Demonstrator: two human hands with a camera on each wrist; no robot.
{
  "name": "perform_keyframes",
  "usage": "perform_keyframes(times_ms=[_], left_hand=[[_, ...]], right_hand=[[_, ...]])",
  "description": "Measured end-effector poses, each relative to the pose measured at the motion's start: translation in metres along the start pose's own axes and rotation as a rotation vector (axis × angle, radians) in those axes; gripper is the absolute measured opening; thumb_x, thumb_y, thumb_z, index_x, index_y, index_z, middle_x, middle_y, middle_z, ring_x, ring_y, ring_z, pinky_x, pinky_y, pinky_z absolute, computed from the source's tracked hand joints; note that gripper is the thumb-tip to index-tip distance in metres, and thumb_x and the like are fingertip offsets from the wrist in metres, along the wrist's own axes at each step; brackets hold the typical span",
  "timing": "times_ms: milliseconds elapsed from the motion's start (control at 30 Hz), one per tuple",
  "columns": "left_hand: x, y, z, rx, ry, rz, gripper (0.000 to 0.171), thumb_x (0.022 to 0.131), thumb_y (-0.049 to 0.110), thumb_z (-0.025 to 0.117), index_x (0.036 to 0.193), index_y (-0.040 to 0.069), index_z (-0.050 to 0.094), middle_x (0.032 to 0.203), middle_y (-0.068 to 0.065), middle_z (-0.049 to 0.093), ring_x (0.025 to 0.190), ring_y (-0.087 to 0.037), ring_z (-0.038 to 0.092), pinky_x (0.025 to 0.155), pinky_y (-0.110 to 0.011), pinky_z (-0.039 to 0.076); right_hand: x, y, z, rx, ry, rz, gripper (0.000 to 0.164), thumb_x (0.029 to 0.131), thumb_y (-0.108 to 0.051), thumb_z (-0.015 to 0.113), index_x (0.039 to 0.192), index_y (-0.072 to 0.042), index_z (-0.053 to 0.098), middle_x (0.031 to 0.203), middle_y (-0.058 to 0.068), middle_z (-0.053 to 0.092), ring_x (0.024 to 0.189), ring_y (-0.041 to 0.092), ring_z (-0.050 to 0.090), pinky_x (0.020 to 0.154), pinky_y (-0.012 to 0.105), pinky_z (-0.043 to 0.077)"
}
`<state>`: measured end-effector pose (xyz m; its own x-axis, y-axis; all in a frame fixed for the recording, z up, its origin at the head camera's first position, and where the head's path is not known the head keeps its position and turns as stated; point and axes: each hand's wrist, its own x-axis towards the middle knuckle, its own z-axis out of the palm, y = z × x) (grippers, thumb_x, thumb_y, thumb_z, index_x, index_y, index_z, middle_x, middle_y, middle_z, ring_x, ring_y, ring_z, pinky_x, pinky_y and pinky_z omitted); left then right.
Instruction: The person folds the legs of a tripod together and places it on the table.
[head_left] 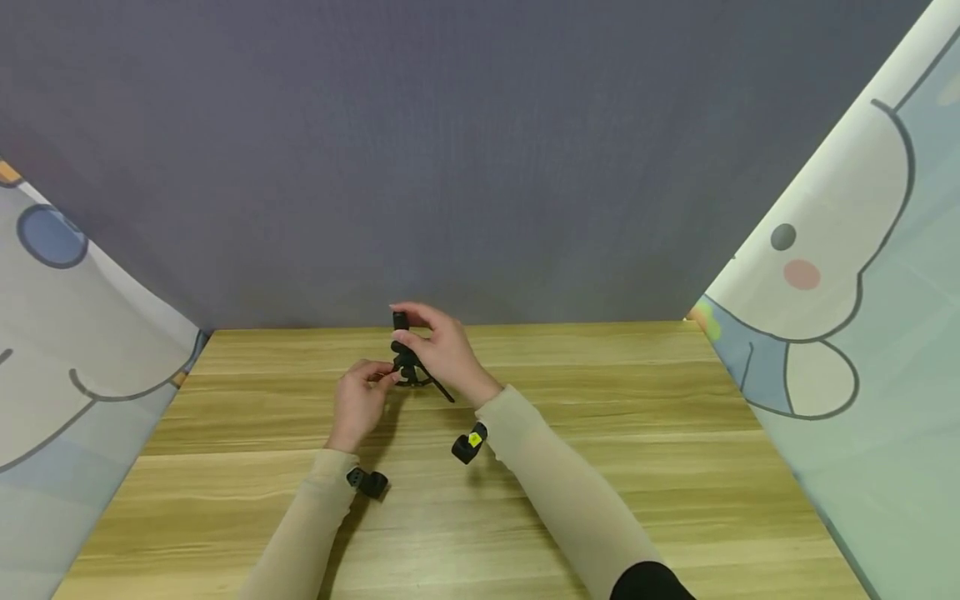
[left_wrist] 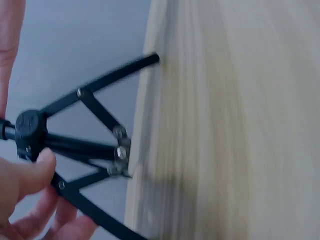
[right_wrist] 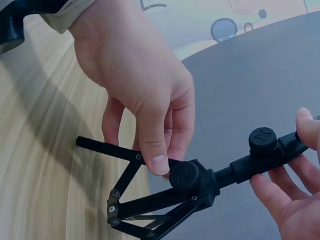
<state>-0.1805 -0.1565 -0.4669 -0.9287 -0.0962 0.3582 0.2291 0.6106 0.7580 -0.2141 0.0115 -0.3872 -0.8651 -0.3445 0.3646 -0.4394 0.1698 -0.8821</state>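
A small black tripod (head_left: 408, 371) is held upright near the back of the wooden table, its hinged legs and braces spread. My left hand (head_left: 362, 402) pinches one leg near the hub with thumb and fingers; in the right wrist view the left thumb (right_wrist: 157, 161) lies right beside a round knob (right_wrist: 186, 176). My right hand (head_left: 442, 346) grips the tripod's upper column, just above a second knob (right_wrist: 263, 141). In the left wrist view the braces (left_wrist: 102, 112) meet the central post at a small metal-pinned joint. The tripod's top is partly hidden by the right fingers.
The wooden table (head_left: 450, 525) ends at a dark grey panel (head_left: 450, 167) right behind the tripod. Printed cartoon sheets (head_left: 817, 317) hang at both sides. A small black camera is strapped to each sleeve (head_left: 555, 475).
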Motion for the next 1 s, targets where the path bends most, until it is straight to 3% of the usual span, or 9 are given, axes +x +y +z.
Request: perform_keyframes(times_ms=[200,733,1000], left_hand=[[-0.002,0.003,0.002,-0.035,0.048,-0.001,0.006,0.087,0.003,0.077,0.092,-0.001,0.075,0.09,-0.013,0.068,0.087,-0.03,0.067,0.072,-0.043,0.051],[-0.006,0.002,0.01,-0.215,0.098,-0.043,0.009,0.09,0.006,0.075,0.09,-0.003,0.072,0.089,-0.014,0.066,0.092,-0.03,0.064,0.08,-0.039,0.049],[-0.006,0.001,0.017,-0.288,0.168,-0.053,0.005,0.087,-0.002,0.075,0.085,-0.001,0.071,0.086,-0.013,0.065,0.085,-0.023,0.062,0.074,-0.023,0.046]], right_hand=[[0.001,-0.003,0.001,-0.042,0.014,-0.013,0.038,0.094,-0.018,0.068,0.132,-0.019,0.064,0.113,0.0,0.068,0.106,0.008,0.062,0.078,0.022,0.056],[0.001,0.002,0.003,0.011,0.04,-0.016,0.038,0.094,-0.013,0.069,0.131,-0.017,0.065,0.112,0.002,0.07,0.104,0.009,0.064,0.078,0.024,0.056],[0.001,0.0,0.002,-0.001,0.051,-0.017,0.037,0.093,-0.012,0.071,0.13,-0.016,0.066,0.11,0.001,0.07,0.102,0.009,0.064,0.075,0.024,0.057]])
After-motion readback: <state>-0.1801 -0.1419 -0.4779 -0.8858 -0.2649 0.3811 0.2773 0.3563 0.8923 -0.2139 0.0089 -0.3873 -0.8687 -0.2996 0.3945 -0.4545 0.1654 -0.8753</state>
